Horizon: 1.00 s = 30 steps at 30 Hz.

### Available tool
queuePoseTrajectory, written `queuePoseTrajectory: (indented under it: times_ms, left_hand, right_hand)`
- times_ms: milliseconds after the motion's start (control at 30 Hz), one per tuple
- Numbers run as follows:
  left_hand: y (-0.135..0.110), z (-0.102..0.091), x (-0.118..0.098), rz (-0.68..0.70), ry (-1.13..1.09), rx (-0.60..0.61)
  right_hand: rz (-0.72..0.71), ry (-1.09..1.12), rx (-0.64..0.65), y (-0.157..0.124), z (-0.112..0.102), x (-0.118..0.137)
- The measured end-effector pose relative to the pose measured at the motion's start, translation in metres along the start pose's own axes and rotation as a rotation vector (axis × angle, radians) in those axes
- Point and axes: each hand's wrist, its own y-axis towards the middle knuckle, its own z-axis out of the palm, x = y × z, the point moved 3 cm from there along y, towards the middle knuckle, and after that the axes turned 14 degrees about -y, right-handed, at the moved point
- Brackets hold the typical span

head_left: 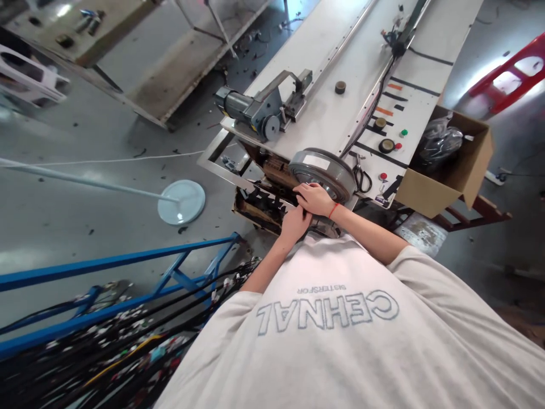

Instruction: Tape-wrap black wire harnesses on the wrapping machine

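Observation:
My left hand (296, 223) and my right hand (315, 199) meet at the near end of the conveyor-like bench. Both have their fingers bent and closed. A small dark bit shows between them, too small to make out. Just beyond my right hand lies a big grey reel (313, 163) with a white label on its side. Under and left of the hands is an open box (255, 213) with black strips along its edge. Scissors (361, 177) with black handles rest right of the reel.
A motor unit (251, 111) is mounted on the bench's left side. Tape rolls (386, 146) and coloured buttons (384, 176) sit along its right. A cardboard box (451, 170) holding a plastic bag stands at right. Blue rack bars (128, 264) with hanging cables run at lower left.

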Motion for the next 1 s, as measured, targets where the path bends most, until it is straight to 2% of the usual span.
queuePoseTrajectory:
  times_ms: [100,133,167,200,233,300,367,400,467,533,633,800,1000]
  left_hand:
    - [-0.011,0.002,0.023,-0.066,-0.133,0.105]
    - [-0.017,0.004,0.034,-0.111,-0.16,0.164]
    - [-0.023,0.005,0.045,-0.154,-0.17,0.214]
    - [-0.029,0.005,0.055,-0.186,-0.167,0.246]
    - [-0.035,0.004,0.063,-0.201,-0.155,0.258]
    - [-0.046,0.0,0.07,-0.183,-0.132,0.228]
    - [-0.053,-0.004,0.069,-0.143,-0.132,0.196]
    - [-0.054,-0.005,0.066,-0.127,-0.134,0.181]
    - [-0.055,-0.008,0.06,-0.104,-0.131,0.149]
    - [-0.054,-0.009,0.055,-0.089,-0.123,0.132]
    - [-0.052,-0.008,0.054,-0.079,-0.126,0.138]
    - [-0.051,-0.007,0.057,-0.079,-0.117,0.118]
    - [-0.05,-0.006,0.054,-0.078,-0.117,0.097]
  right_hand:
    - [-0.196,0.053,-0.057,-0.019,-0.03,0.021]
    - [-0.207,0.07,-0.116,-0.029,-0.045,0.019]
    - [-0.154,0.079,-0.195,-0.04,-0.061,0.009]
    - [-0.024,0.075,-0.285,-0.051,-0.076,-0.009]
    - [0.173,0.059,-0.384,-0.064,-0.089,-0.036]
    - [0.663,0.004,-0.522,-0.092,-0.102,-0.104]
    - [1.192,-0.002,-0.484,-0.12,-0.091,-0.172]
    - [1.382,0.073,-0.436,-0.131,-0.079,-0.199]
    - [1.571,0.224,-0.405,-0.146,-0.051,-0.236]
    - [1.617,0.247,-0.442,-0.152,-0.029,-0.25]
    - [1.63,0.117,-0.483,-0.155,-0.015,-0.25]
    - [1.558,0.049,-0.479,-0.153,-0.015,-0.248]
    - [1.546,0.03,-0.477,-0.152,-0.016,-0.25]
